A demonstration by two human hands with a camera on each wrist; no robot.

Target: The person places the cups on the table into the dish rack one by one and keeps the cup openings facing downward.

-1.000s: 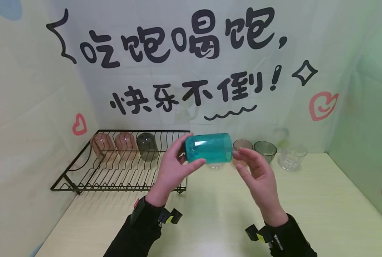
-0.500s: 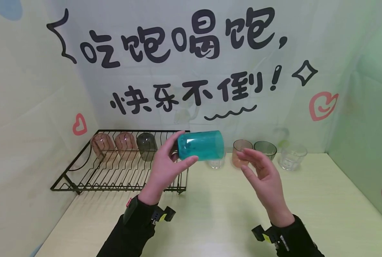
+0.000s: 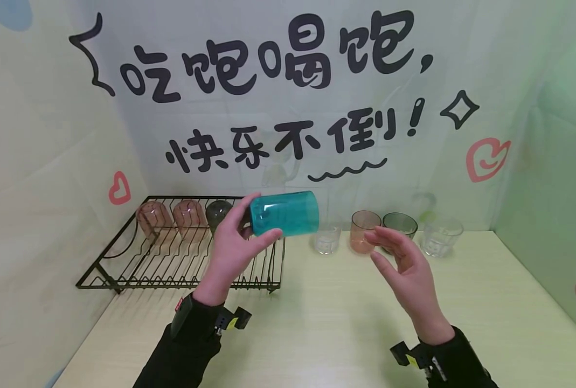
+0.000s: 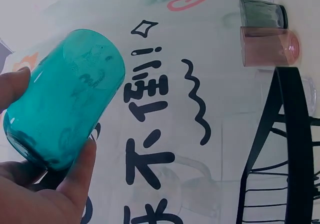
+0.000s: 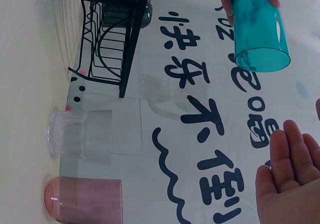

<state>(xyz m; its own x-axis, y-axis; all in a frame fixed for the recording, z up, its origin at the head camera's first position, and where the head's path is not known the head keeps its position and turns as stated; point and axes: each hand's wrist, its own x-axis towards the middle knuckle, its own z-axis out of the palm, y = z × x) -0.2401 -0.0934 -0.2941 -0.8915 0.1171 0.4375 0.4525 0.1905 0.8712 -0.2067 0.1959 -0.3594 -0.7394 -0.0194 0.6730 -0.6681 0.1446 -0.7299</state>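
My left hand [image 3: 228,250] grips a teal see-through glass [image 3: 286,214] by its base end. The glass lies sideways in the air, its mouth pointing right in the head view. Thumb and fingers wrap its lower end in the left wrist view, where the teal glass [image 4: 70,96] looks empty. My right hand [image 3: 411,283] is apart from it, fingers loosely bent with nothing in them. Behind that hand stand a pink glass [image 3: 362,234] and a dark grey glass [image 3: 400,222], the latter partly covered by the fingers.
A black wire rack [image 3: 171,283] stands at the left on the pale table [image 3: 317,334]. Two pink glasses [image 3: 154,218] and a dark glass [image 3: 216,213] sit upside down on it. Clear glasses [image 3: 326,241] stand on the table behind, near the printed backdrop [image 3: 249,113].
My left hand has moved left with the teal glass, coming over the rack's right part and rising slightly. My right hand has drawn away from the glass, moving right and a little down.
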